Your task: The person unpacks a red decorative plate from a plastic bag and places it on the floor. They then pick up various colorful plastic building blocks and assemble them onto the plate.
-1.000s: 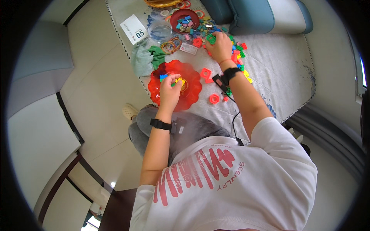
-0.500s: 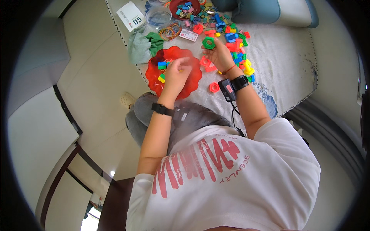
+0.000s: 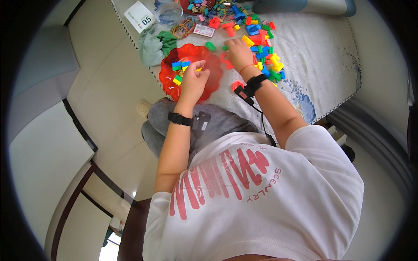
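My left hand [image 3: 194,82] is held over the red scalloped plate [image 3: 210,89], thumb and fingers apart with nothing plainly between them. Inside the plate lie a blue and green toy brick [image 3: 177,66] and a yellow and green one [image 3: 177,80]. Some yellow shows beside my left fingers. My right hand [image 3: 240,55] is right of the plate, its fingers bent together. A bit of green plastic [image 3: 225,48] shows at those fingertips; its shape is mostly hidden. A green nut-like toy piece [image 3: 210,46] is by the plate's upper right rim, slightly blurred.
Coloured toy bolts, nuts and bricks [image 3: 263,54] are heaped right of my right hand. Farther off are rubber bands [image 3: 183,28], a clear round dish [image 3: 169,14], binder clips [image 3: 204,6] and a white box [image 3: 139,17]. Green cloth [image 3: 167,42] lies left, beyond the plate.
The green hex nut has left my right hand's raised grip; a green piece now shows by the plate's rim. My right fingers have bent downward. My left thumb and fingers have spread.
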A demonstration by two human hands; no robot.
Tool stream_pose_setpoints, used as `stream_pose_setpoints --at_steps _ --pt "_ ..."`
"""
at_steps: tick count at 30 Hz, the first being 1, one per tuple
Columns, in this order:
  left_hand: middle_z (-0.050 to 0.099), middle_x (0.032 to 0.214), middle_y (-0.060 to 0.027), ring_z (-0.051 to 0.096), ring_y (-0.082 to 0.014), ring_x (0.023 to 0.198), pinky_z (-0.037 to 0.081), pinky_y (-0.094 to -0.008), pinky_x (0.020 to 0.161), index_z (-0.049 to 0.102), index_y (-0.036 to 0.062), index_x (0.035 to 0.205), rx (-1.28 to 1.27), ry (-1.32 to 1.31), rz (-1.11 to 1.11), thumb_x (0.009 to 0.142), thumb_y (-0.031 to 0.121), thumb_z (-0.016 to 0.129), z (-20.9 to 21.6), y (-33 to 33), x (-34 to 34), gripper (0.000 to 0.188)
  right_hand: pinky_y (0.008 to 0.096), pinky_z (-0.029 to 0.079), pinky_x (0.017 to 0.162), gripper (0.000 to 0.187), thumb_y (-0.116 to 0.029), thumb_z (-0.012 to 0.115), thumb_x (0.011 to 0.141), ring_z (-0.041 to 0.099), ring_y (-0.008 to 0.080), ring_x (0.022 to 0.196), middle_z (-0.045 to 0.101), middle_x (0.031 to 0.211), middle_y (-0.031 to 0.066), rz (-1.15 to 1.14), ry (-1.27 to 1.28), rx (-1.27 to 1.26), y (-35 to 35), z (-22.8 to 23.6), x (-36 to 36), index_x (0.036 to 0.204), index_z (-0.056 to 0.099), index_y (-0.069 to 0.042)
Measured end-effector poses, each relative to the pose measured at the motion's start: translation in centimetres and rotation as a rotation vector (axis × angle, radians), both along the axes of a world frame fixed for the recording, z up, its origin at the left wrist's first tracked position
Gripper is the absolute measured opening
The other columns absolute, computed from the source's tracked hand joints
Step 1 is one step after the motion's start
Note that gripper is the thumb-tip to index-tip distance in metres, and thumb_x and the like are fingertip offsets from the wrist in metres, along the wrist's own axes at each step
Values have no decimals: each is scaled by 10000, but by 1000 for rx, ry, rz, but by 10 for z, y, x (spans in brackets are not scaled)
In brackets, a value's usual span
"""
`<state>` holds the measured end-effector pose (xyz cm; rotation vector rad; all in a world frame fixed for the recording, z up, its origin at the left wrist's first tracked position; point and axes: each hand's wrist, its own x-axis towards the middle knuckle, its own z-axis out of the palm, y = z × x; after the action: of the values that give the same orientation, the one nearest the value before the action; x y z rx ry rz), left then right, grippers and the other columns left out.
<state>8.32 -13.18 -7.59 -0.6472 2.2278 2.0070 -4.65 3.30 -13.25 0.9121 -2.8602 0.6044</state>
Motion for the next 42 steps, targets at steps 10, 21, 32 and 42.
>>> stream_pose_setpoints --at_steps 10,21,32,42 --pt "594 1095 -81 577 -105 877 472 -247 780 520 2 1213 -12 49 37 872 135 618 4 7 -2 379 282 528 606 269 -265 643 863 650 172 685 653 814 67 -119 -1171 -630 -19 45 25 971 599 -23" --pt "639 965 -57 584 -80 825 470 -222 685 490 -12 1168 163 39 92 889 141 606 8 7 0 339 361 487 718 321 -207 706 752 582 269 811 581 877 100 -133 188 -119 -13 29 -41 1035 612 -88" --pt "623 913 -50 558 -71 776 447 -212 662 491 -28 1152 234 58 129 874 147 628 3 -1 6 357 403 478 707 99 -164 660 720 562 291 849 581 837 91 -35 69 -142 -10 15 -21 784 613 -105" --pt "617 967 -84 594 -110 818 507 -240 720 466 -13 1114 242 126 101 850 50 634 -4 -2 6 319 402 477 747 213 -167 646 738 583 291 887 622 936 98 -319 133 254 2 -1 -63 948 641 -129"
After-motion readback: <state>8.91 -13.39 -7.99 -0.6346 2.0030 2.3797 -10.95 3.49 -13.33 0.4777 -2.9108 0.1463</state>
